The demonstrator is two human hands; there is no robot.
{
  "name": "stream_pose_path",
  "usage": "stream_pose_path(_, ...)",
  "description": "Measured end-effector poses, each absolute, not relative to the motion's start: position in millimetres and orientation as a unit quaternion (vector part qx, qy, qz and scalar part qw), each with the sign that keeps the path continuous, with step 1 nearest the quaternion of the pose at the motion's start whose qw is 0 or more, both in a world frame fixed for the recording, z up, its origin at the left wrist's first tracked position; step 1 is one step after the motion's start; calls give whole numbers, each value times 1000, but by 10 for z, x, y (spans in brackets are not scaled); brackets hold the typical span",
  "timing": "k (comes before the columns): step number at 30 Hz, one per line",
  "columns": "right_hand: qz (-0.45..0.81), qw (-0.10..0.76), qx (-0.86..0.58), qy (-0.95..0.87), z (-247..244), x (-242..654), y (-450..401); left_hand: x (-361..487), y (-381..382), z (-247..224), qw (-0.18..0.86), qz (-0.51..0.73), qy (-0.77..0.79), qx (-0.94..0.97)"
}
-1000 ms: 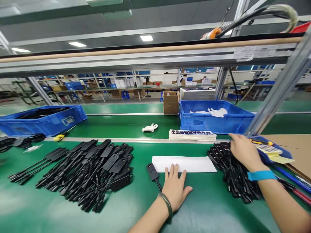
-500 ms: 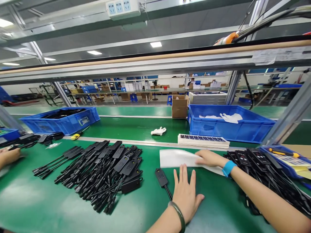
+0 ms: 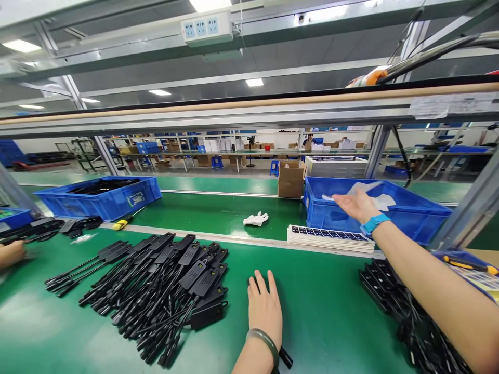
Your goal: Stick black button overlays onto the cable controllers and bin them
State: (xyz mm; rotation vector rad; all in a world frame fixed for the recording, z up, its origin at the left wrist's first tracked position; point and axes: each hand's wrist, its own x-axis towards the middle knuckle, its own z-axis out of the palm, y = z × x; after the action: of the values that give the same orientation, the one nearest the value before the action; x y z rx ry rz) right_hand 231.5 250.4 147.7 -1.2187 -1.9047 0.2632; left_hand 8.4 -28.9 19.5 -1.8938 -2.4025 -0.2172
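Note:
My left hand [image 3: 265, 309] lies with outstretched fingers over a black cabled module on the green bench. The module is almost wholly hidden; its black cable end [image 3: 286, 358] pokes out by the wrist. Whether the fingers touch it, I cannot tell. My right hand [image 3: 356, 205] is raised at the front of a blue bin [image 3: 409, 218], palm turned up and fingers apart. A translucent white sheet [image 3: 364, 188] hangs just beyond it, over other white scraps [image 3: 384, 201] in the bin. Left of my left hand lies a big pile of black cabled modules [image 3: 167, 285].
A strip of black-and-white labels [image 3: 331, 236] lies before the bin. More black modules [image 3: 393, 291] are heaped at right. A white glove [image 3: 255, 219] lies mid-bench, a yellow-handled tool [image 3: 120, 225] farther left. Another person's hand [image 3: 11, 253] shows at the left edge.
My right hand has moved from the bench up to the blue bin and let go of the white sheet. My left hand has shifted left over the single black module.

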Motion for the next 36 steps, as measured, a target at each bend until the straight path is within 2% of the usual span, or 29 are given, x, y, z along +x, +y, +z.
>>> stream_pose_path(3, 154, 304, -493, -801, 1135, 2047, 2491, -101, -246, 295, 58, -24, -789, -611)
stream_pose_path(7, 141, 160, -488, -846, 649, 1802, 2387, -251, -215, 367, 78, 16, -811, -580)
stream_pose_path(10, 96, 110, -471, -870, 488, 1789, 2336, -248, -212, 374, 92, 9, -818, -568)
stream_pose_path(13, 56, 92, -429, -897, 526, 1837, 2297, -176, -223, 354, 75, -52, -792, -604)
stream_pose_path(15, 28, 97, -395, -913, 603, 1852, 2216, -130, -228, 345, 29, -135, -768, -625)
stream_pose_path(19, -41, 149, -322, -934, 669, 1808, 1750, -130, -195, 379, -174, -376, -704, -578)
stream_pose_path(21, -62, 167, -274, -945, 610, 1772, 1359, -171, -175, 436, -235, -433, -677, -547)
stream_pose_path(23, -83, 178, -204, -959, 514, 1744, 923, -219, -197, 527, -239, -442, -673, -543)
stream_pose_path(26, -136, 255, -111, -951, 404, 1715, 321, -261, -377, 698, -229, -446, -664, -555)
stream_pose_path(30, -71, 355, -204, -910, 451, 1666, -244, -213, -858, 798, -228, -450, -639, -580)
stream_pose_path(33, -8, 365, -221, -904, 530, 1637, -536, -143, -1262, 671, -227, -485, -592, -602)
stream_pose_path(36, -18, 361, -150, -920, 518, 1655, -798, -129, -1609, 455, -160, -498, -548, -653)
